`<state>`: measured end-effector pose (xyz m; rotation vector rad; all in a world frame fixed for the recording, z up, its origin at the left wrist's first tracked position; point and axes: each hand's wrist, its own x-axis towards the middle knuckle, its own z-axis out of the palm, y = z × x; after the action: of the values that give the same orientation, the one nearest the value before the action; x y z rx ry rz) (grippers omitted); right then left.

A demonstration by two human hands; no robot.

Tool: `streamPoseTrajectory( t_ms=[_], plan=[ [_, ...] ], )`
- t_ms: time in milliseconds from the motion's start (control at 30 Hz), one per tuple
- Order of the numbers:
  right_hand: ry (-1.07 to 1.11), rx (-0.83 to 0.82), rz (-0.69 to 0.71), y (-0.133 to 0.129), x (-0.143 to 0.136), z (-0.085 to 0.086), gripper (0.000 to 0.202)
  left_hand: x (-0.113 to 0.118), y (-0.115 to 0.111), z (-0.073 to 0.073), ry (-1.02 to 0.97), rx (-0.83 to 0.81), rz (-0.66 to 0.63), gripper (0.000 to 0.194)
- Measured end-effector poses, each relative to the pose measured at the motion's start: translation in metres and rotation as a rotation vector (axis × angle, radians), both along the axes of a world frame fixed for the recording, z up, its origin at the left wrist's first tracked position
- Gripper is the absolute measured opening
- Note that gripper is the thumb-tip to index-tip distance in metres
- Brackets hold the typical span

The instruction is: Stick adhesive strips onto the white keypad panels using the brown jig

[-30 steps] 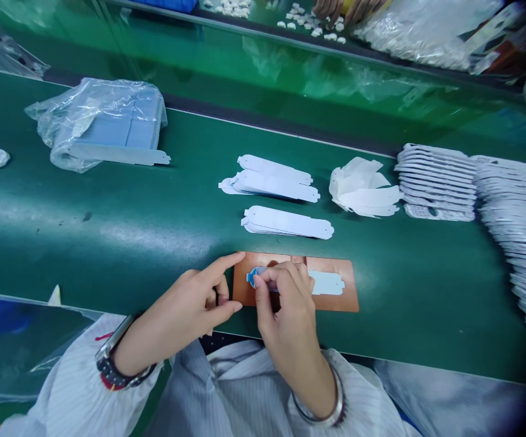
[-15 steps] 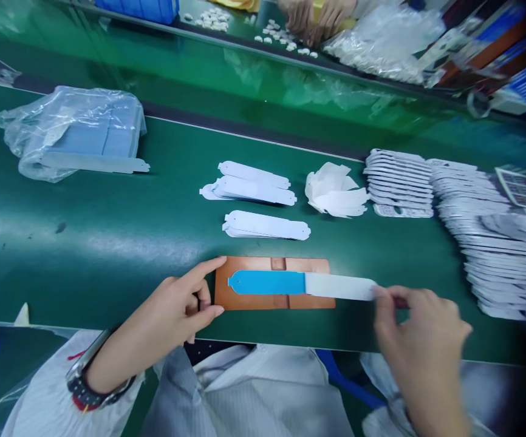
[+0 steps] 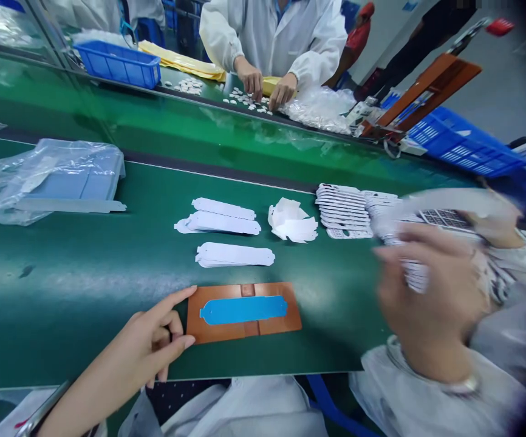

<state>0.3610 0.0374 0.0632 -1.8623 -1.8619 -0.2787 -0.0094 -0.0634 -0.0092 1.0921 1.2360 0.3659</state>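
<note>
My left hand [image 3: 153,340] steadies the left end of a flat brown block [image 3: 272,323], index finger at its upper corner and thumb at the lower one. On the block lies a bright blue strip [image 3: 243,309] with a rounded, tabbed end, its whole face now bare. My right hand [image 3: 431,285] is raised off to the right, smeared by motion, with its fingers drawn together. A whitish translucent film strip [image 3: 454,200] trails from its fingertips, also blurred. Beyond the block are stacked white strips [image 3: 235,255] and another white pile [image 3: 224,223].
A heap of peeled white film [image 3: 293,221] lies near rows of white printed pieces [image 3: 344,212]. A plastic bag of blue sheets [image 3: 76,176] sits at left. Another person's hand [image 3: 500,227] is at far right. Across the divider a co-worker's hands [image 3: 283,91] handle small white parts.
The white film has come off the right part of the blue strip. My right hand has swung up and right with it. My left hand stays on the block; the view has tilted upward.
</note>
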Motion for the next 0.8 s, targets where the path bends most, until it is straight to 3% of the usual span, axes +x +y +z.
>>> streamPoseTrajectory(
  t_ms=[67, 133, 167, 367, 533, 633, 800],
  plan=[
    [-0.173, -0.029, 0.297, -0.014, -0.037, -0.026, 0.034, 0.0, -0.001, 0.003, -0.07, 0.028, 0.073, 0.058],
    [-0.388, -0.043, 0.546, -0.013, -0.051, -0.044, 0.027, -0.001, -0.002, 0.004, -0.141, 0.067, 0.167, 0.054],
    [-0.467, -0.041, 0.6, -0.009, -0.05, -0.049, 0.026, -0.002, -0.002, 0.004, -0.178, 0.091, 0.22, 0.053],
    [-0.412, 0.064, 0.547, 0.019, -0.025, -0.055, 0.023, 0.001, 0.001, 0.007, -0.428, 0.178, 0.509, 0.065],
    [-0.358, 0.09, 0.624, 0.023, -0.036, -0.063, 0.027, 0.001, 0.001, 0.01, -0.485, 0.161, 0.543, 0.072],
    [-0.275, 0.107, 0.634, 0.016, -0.032, -0.058, 0.023, 0.0, 0.0, 0.011, -0.488, 0.154, 0.54, 0.07],
    [-0.149, 0.109, 0.291, 0.013, 0.026, -0.056, 0.033, -0.001, 0.0, 0.011, -0.431, 0.115, 0.507, 0.062]
  ],
)
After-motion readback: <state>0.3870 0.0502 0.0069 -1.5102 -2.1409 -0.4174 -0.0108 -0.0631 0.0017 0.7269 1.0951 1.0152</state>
